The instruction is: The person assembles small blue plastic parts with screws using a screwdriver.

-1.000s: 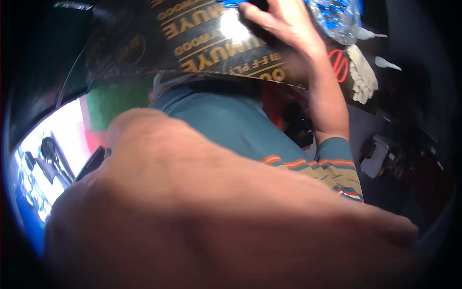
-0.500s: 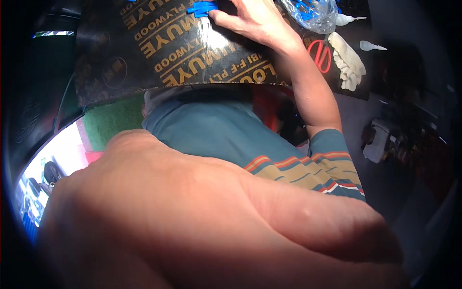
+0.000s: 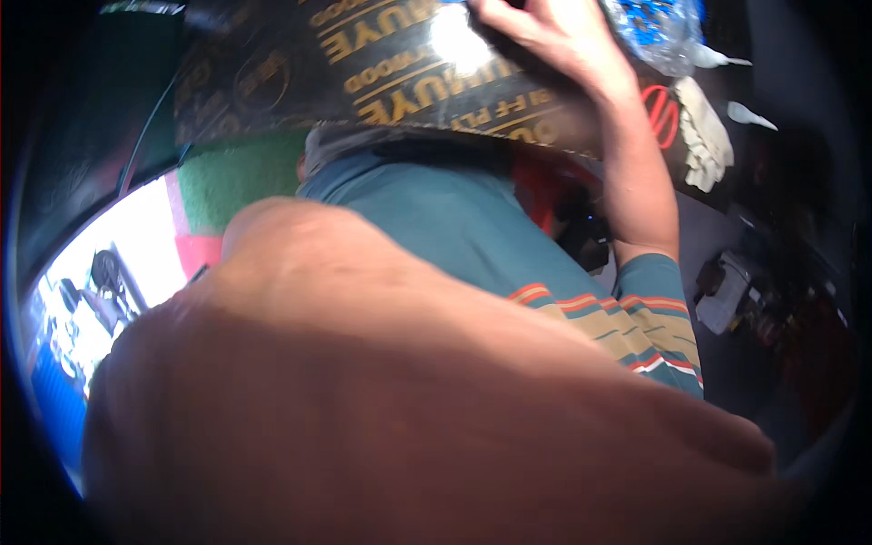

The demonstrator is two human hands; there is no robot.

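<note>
My left hand (image 3: 300, 263) looms very large and blurred across the lower picture, close to the camera. Its back and wrist fill the view, while its fingers are hidden. At the top edge, my right hand (image 3: 568, 36) rests over a dark printed plywood board (image 3: 309, 91). The thumb points left, and the other fingers are cut off by the frame. Just beyond the thumb tip, a sliver of a blue plastic piece (image 3: 451, 2) shows at the edge; whether the hand grips it cannot be seen.
Right of my right forearm lie red-handled scissors (image 3: 670, 118), a whitish glove (image 3: 704, 136), a clear bag of blue pieces (image 3: 658, 32) and two white nozzle-tipped items, one a small dropper (image 3: 749, 116). Below the board is a green mat (image 3: 232, 173).
The view has shifted, so the board and its items sit higher and farther right. The blue piece has almost left the frame. My left hand appears larger and more blurred.
</note>
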